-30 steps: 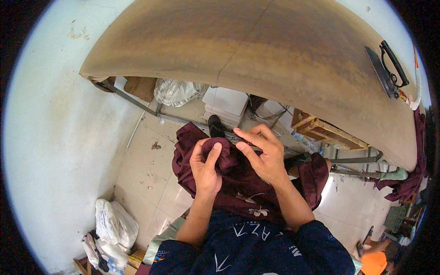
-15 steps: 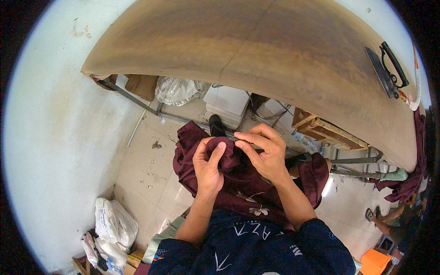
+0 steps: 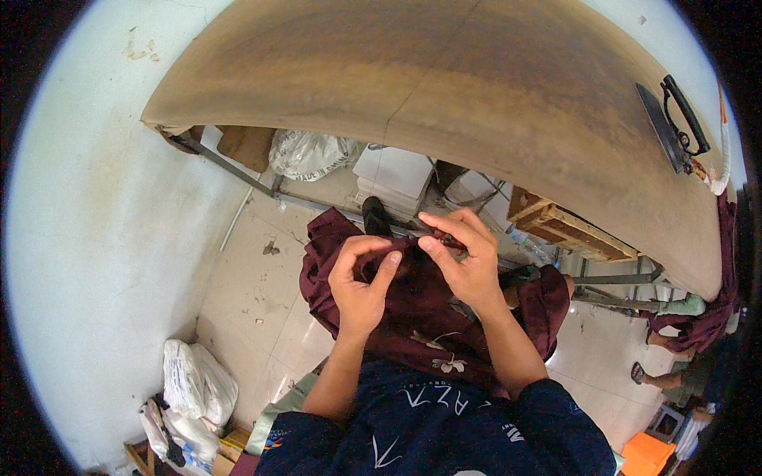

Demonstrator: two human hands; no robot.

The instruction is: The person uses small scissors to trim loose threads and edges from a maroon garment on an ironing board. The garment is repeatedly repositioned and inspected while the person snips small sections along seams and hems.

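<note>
Burgundy cloth (image 3: 421,317) with a pale flower motif lies in folds across my lap. My left hand (image 3: 359,278) is closed, with thumb and forefinger pinching an edge of this cloth. To its right, my right hand (image 3: 464,252) is closed around a slim dark tool (image 3: 451,241). A thin tip seems to reach from its fingertips toward the pinched edge. The tool is too small and too covered by the fingers to name its kind. Only a short gap separates the fingertips of both hands.
Ahead stands a wide table (image 3: 381,103) covered in brown cloth, an iron (image 3: 673,123) at its right end. Beneath it are a plastic bag (image 3: 309,155), white stacked sheets (image 3: 393,174) and a wooden crate (image 3: 571,226). White bags (image 3: 198,385) sit by the left wall; another person's leg (image 3: 663,381) shows at right.
The cloth bunched up over my left fingers has dropped and flattened between my hands. My right hand has shifted slightly right, showing more of the dark tool. The person at right has moved.
</note>
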